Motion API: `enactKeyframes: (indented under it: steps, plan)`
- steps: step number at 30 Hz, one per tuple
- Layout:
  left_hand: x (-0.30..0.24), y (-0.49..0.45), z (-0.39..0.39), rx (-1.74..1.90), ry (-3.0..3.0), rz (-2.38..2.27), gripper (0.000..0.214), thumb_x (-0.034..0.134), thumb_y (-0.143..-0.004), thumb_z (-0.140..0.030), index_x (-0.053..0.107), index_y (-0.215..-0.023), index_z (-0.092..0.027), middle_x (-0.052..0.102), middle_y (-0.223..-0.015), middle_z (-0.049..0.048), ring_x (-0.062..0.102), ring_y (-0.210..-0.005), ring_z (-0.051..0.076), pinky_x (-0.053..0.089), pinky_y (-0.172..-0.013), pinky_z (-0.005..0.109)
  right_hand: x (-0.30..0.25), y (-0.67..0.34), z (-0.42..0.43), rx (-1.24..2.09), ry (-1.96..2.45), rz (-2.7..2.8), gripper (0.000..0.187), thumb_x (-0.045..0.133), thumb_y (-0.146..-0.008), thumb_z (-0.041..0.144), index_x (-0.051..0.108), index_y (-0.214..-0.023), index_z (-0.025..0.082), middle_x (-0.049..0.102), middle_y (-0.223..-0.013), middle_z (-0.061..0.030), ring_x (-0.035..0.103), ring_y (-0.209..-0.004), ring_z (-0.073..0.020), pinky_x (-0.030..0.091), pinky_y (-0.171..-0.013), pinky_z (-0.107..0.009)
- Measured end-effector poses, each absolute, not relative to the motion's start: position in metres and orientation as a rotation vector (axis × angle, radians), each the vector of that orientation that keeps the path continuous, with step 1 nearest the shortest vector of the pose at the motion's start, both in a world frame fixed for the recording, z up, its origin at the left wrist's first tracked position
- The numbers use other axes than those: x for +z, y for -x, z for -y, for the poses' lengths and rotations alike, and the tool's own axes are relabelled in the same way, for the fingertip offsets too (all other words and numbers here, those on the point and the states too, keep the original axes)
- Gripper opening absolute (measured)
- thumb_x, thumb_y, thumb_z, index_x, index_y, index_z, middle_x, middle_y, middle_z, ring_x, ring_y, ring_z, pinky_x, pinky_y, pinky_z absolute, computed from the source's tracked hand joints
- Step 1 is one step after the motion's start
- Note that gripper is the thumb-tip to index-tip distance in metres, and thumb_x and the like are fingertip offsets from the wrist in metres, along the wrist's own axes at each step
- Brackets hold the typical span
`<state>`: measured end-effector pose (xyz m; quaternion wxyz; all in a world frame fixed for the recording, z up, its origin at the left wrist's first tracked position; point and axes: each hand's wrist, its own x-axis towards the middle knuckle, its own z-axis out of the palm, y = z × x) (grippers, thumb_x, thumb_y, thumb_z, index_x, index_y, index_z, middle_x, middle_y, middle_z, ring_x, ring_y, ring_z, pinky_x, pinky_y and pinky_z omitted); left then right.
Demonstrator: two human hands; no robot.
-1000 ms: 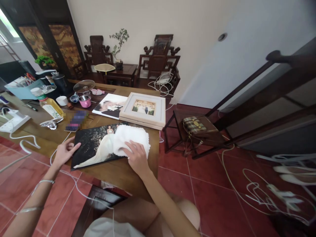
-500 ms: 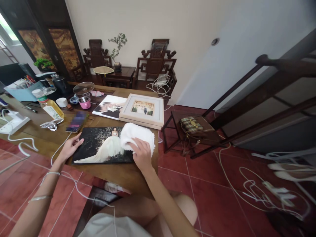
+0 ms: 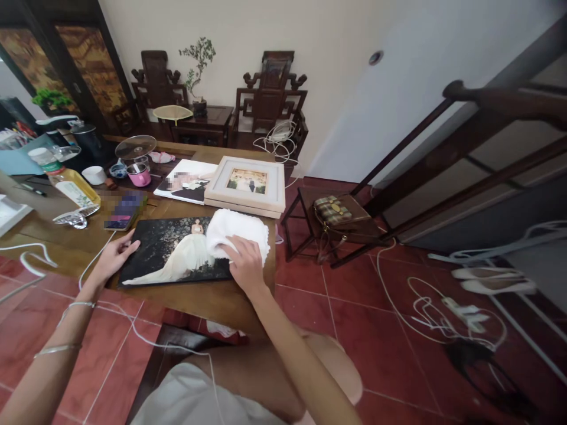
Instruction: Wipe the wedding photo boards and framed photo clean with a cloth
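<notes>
A dark photo panel (image 3: 163, 251) with a figure in a long white gown lies flat near the front edge of the wooden table. My left hand (image 3: 114, 257) grips its left edge, thumb on top. At the panel's right end, my right hand (image 3: 248, 262) is closed on a folded white towel (image 3: 237, 227), which rests on that end and covers its upper right corner. Just behind the panel sit a light-wood picture frame (image 3: 280, 188), stacked on another, and a white-edged photo print (image 3: 183, 183). A phone (image 3: 125, 211) lies beyond my left hand.
An oil bottle (image 3: 68, 183), a pink cup (image 3: 139, 175) and a white jar (image 3: 94, 175) stand at the table's back left. A white cable (image 3: 128, 319) hangs across the front. Right of the table, a wooden chair (image 3: 305, 206) holds a plaid bag (image 3: 332, 209).
My view has swung slightly right and down, so everything appears further left and higher. Both hands keep about the same places on the panel and towel.
</notes>
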<state>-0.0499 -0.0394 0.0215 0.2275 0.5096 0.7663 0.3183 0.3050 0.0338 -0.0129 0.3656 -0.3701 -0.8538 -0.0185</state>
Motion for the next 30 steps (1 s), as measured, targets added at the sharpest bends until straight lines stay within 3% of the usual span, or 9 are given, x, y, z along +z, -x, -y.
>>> enactKeyframes:
  steps: [20, 30]
  plan:
    - [0.023, 0.042, 0.037, 1.016, -1.35, -2.001, 0.088, 0.063, -0.072, -0.062, 0.044, -0.14, -0.01, 0.063, -0.083, 0.0018, 0.054, -0.07, 0.015, 0.045, -0.066, 0.027, -0.014, -0.307, -0.047, -0.039, 0.784, 2.286, 0.048, 0.045, -0.074, -0.001, 0.069, -0.111, 0.021, 0.064, -0.124, -0.0065, 0.049, -0.116, -0.0266, 0.036, -0.094, -0.041]
    - [0.024, 0.04, 0.037, 0.986, -1.303, -2.008, 0.086, 0.063, -0.074, -0.059, 0.041, -0.142, -0.012, 0.061, -0.075, -0.0006, 0.054, -0.064, 0.014, 0.045, -0.06, 0.025, -0.013, -0.311, -0.055, -0.042, 0.749, 2.289, 0.049, 0.045, -0.072, -0.002, 0.069, -0.108, 0.021, 0.065, -0.121, -0.0065, 0.05, -0.115, -0.026, 0.037, -0.093, -0.04]
